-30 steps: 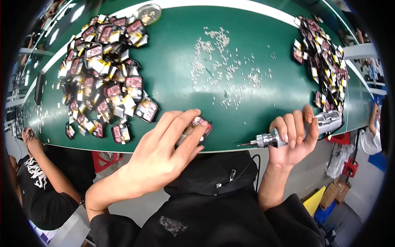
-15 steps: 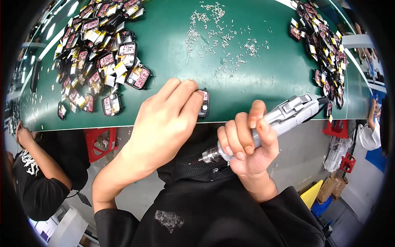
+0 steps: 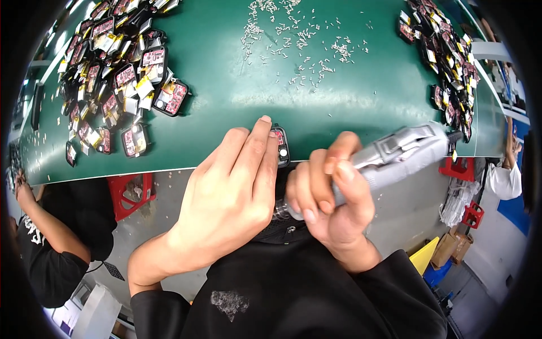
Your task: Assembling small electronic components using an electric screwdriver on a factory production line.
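Observation:
At the table's near edge lies a small black electronics casing point(image 3: 282, 150) with a red circuit board and a white round part inside. My left hand point(image 3: 228, 186) reaches over its left side. Its fingers are stretched out against the casing, covering part of it; the thumb is hidden. My right hand point(image 3: 333, 198) is wrapped round a grey electric screwdriver point(image 3: 401, 155), held just off the table edge and slightly blurred. The tool's chuck points left, toward my left wrist, and its bit is hidden behind my left hand.
Many similar open casings point(image 3: 135, 141) with boards and battery packs are heaped at the left; another heap point(image 3: 446, 62) lies at the right. Small pale screw-like pieces point(image 3: 299, 42) are scattered over the green table point(image 3: 226, 101). Another person's arm point(image 3: 53, 226) is at the left, near a red stool point(image 3: 130, 195).
My left hand's fingers have straightened from a bent, closed pose beside the casing. The screwdriver has shifted left, bringing its tip behind my left hand. The view has shifted slightly.

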A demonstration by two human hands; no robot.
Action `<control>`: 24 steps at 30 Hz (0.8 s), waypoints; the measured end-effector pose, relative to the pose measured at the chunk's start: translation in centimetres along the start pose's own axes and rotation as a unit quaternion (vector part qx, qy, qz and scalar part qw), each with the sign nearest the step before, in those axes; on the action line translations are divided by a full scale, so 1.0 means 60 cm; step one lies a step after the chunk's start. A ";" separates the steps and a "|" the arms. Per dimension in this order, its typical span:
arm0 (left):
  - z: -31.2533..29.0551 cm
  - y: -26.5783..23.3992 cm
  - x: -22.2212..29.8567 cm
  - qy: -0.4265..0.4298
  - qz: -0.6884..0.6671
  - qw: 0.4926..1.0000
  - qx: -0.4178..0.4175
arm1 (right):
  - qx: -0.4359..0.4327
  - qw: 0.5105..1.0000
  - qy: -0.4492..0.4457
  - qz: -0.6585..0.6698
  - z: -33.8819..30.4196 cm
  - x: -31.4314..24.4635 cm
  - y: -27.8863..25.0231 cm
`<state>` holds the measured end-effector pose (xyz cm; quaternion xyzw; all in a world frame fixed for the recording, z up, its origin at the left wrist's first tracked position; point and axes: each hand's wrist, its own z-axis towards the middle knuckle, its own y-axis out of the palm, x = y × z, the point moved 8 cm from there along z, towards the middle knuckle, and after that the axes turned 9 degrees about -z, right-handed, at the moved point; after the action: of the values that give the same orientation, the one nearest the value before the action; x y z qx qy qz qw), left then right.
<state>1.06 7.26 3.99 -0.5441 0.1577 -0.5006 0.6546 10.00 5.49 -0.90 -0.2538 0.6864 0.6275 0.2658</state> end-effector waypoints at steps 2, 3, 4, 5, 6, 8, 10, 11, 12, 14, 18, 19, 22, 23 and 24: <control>-0.007 0.005 -0.002 -0.048 -0.015 0.998 -0.033 | -0.081 0.993 -0.026 -0.087 0.013 -0.052 0.014; -0.009 0.000 -0.001 -0.056 -0.016 0.998 -0.032 | -0.106 0.989 -0.044 -0.095 0.022 -0.079 0.021; -0.006 -0.003 0.004 -0.051 -0.016 0.998 -0.045 | -0.124 0.984 -0.065 -0.105 0.029 -0.108 0.030; -0.007 0.001 0.004 -0.049 -0.013 0.997 -0.059 | -0.142 0.979 -0.086 -0.115 0.041 -0.122 0.036; -0.012 0.004 -0.001 -0.053 -0.015 0.997 -0.058 | -0.159 0.974 -0.106 -0.125 0.052 -0.133 0.042; -0.015 0.006 0.004 0.001 0.027 0.999 -0.027 | -0.209 0.966 -0.090 -0.124 0.075 -0.141 0.051; -0.014 0.005 0.002 -0.022 0.007 0.999 -0.028 | -0.212 0.963 -0.077 -0.150 0.095 -0.136 0.059; -0.013 0.005 -0.002 -0.043 -0.009 0.999 -0.030 | -0.206 0.961 -0.080 -0.168 0.103 -0.133 0.055; -0.013 0.007 -0.004 -0.047 -0.011 0.998 -0.030 | -0.200 0.959 -0.083 -0.185 0.108 -0.129 0.051; -0.014 0.004 -0.003 -0.036 -0.016 0.999 -0.011 | -0.198 0.959 -0.077 -0.186 0.113 -0.122 0.049; -0.016 0.009 -0.002 -0.039 -0.037 0.999 0.001 | -0.202 0.958 -0.071 -0.192 0.114 -0.111 0.041; -0.015 0.008 -0.001 -0.036 -0.038 0.999 0.005 | -0.202 0.958 -0.068 -0.191 0.115 -0.110 0.040; -0.016 0.010 -0.001 -0.027 -0.039 0.999 0.019 | -0.220 0.952 -0.060 -0.202 0.114 -0.106 0.043; -0.016 0.009 -0.001 -0.018 -0.038 0.999 0.030 | -0.233 0.951 -0.053 -0.196 0.115 -0.103 0.047; -0.016 0.009 -0.001 -0.016 -0.039 0.999 0.031 | -0.245 0.949 -0.046 -0.190 0.117 -0.099 0.051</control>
<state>0.58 6.73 3.14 -0.5372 0.1099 -0.5214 0.6538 12.57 12.81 4.91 -0.4078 0.4372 0.7252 0.3415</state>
